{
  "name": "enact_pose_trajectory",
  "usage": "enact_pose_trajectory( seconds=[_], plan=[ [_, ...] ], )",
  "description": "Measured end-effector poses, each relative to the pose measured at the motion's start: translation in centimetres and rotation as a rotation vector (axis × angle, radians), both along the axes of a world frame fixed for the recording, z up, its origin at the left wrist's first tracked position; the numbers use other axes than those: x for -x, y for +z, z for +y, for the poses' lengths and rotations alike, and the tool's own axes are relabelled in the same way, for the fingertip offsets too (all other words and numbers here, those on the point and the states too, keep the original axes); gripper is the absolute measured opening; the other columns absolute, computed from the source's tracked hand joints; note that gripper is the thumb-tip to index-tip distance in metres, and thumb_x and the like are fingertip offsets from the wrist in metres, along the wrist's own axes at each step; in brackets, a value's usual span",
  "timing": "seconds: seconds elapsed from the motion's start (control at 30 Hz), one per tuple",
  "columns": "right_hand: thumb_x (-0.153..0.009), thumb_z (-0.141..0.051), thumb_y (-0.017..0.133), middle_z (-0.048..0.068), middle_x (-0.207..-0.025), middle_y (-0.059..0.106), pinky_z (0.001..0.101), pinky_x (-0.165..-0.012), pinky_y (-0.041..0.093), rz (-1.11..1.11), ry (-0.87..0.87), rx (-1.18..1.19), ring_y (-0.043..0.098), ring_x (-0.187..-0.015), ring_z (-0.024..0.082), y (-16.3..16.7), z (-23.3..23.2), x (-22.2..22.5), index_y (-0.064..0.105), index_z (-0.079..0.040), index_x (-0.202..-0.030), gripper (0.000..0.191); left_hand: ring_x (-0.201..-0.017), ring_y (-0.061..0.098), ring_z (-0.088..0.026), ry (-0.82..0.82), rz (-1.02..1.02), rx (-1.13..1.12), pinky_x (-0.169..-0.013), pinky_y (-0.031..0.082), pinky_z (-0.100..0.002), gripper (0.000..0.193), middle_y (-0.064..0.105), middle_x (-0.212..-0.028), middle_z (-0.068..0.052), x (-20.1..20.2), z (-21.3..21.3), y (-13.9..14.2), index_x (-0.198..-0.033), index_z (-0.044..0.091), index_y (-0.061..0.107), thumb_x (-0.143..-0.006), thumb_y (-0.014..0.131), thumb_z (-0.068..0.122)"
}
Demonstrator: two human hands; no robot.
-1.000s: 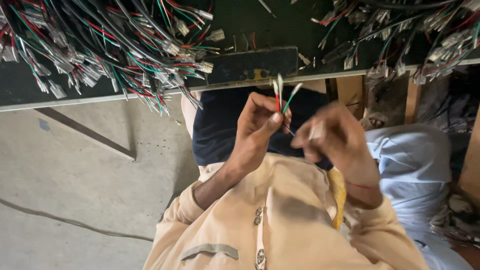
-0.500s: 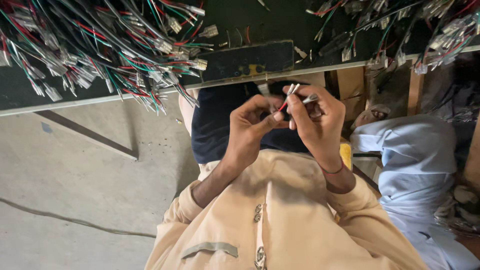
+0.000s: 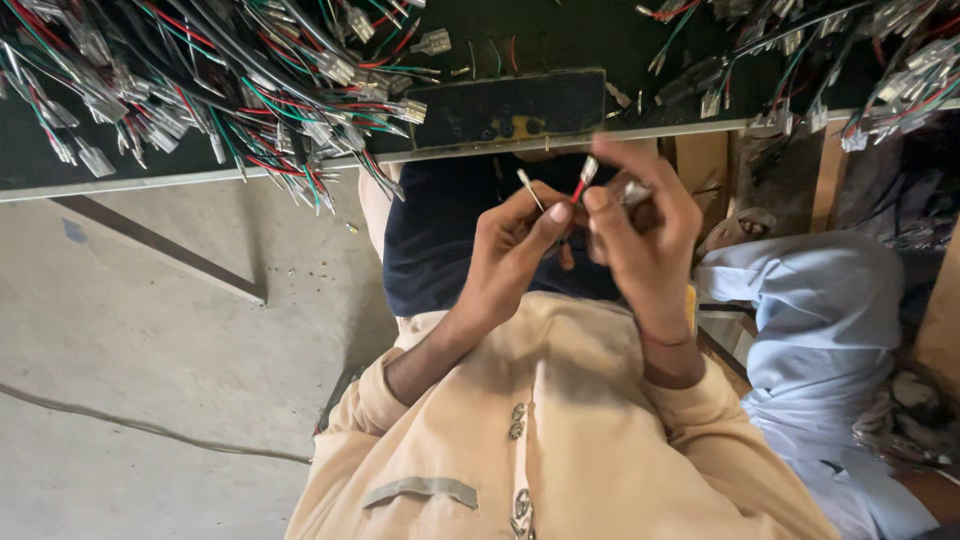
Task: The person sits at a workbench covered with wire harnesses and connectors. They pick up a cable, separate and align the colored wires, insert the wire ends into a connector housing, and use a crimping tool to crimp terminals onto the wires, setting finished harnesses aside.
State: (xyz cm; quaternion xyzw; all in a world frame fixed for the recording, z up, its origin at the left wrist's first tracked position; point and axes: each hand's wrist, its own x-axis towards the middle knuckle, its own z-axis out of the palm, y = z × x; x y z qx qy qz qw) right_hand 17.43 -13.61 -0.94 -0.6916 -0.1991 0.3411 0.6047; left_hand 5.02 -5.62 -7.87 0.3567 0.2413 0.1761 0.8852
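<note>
Red insulation marks the wire (image 3: pixel 577 189) that both hands are working on, held up just near the edge of the dark bench (image 3: pixel 200 178) and above the person's lap. The left hand (image 3: pixel 515 255) is closed into a pinch, thumb and forefinger pressed on the wire stems low down, with a second thin lead and its pale terminal (image 3: pixel 526 184) sticking up to the left of the red one. The right hand (image 3: pixel 645 240) is curled in from the right, its forefinger and thumb closed near the red wire's metal tip (image 3: pixel 589 170); a small pale piece (image 3: pixel 634 193) sits among its fingers, though what it is cannot be told. To do this step well, it seems best to keep the left pinch firm and close to the tips, so the short ends do not wag, and to let the right fingertips do the fine work alone. The two leads should stay apart enough that only the red one is handled. Elbows tucked against the cream shirt (image 3: pixel 560 440) would steady both hands. Far on the bench lies a large tangle of wires (image 3: pixel 200 90) in red, green, black and white with clear connectors, more of them (image 3: pixel 880 80) at the far right, and a dark flat block (image 3: pixel 505 105) between; some strands hang over the edge, so the held wire is better kept clear of them. A person in pale blue cloth (image 3: pixel 820 330) sits to the right.
</note>
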Motion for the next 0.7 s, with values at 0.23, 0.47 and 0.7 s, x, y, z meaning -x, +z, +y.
enact_pose_trajectory(
  seconds=[0.23,0.47,0.7],
  plan=[
    [-0.106,-0.01,0.072,0.001,-0.084,0.065,0.019,-0.055,0.041,-0.117,0.088,0.007,0.055,-0.065,0.004,-1.1,-1.3,-0.9,0.065,-0.003,-0.106,0.01,-0.074,0.058,-0.009,0.001,-0.003,0.295,-0.06,0.05,-0.027,0.023,0.067,-0.091,-0.003,0.0,0.2,-0.7,-0.104,0.0,0.068,-0.107,0.064,0.022],
    [-0.106,-0.004,0.075,0.003,-0.095,0.071,0.0224,-0.067,0.047,-0.361,0.151,0.072,0.061,-0.076,0.007,-1.7,-0.8,-0.5,0.073,-0.001,-0.117,0.011,-0.071,0.059,-0.003,-0.06,0.072,0.096,-0.059,0.05,-0.022,0.035,0.067,-0.088,0.001,0.5,0.4,1.4,-0.111,0.004,0.067,-0.106,0.049,0.033],
    [-0.104,-0.008,0.068,0.005,-0.099,0.066,0.0261,-0.078,0.056,0.597,0.159,-0.207,0.062,-0.081,0.011,-2.6,-1.4,-1.3,0.06,-0.001,-0.136,0.034,-0.073,0.064,-0.01,0.19,0.121,0.177,-0.067,0.056,-0.027,0.022,0.065,-0.083,-0.003,0.7,0.2,-0.1,-0.111,-0.004,0.069,-0.103,0.066,0.017]
  ],
)
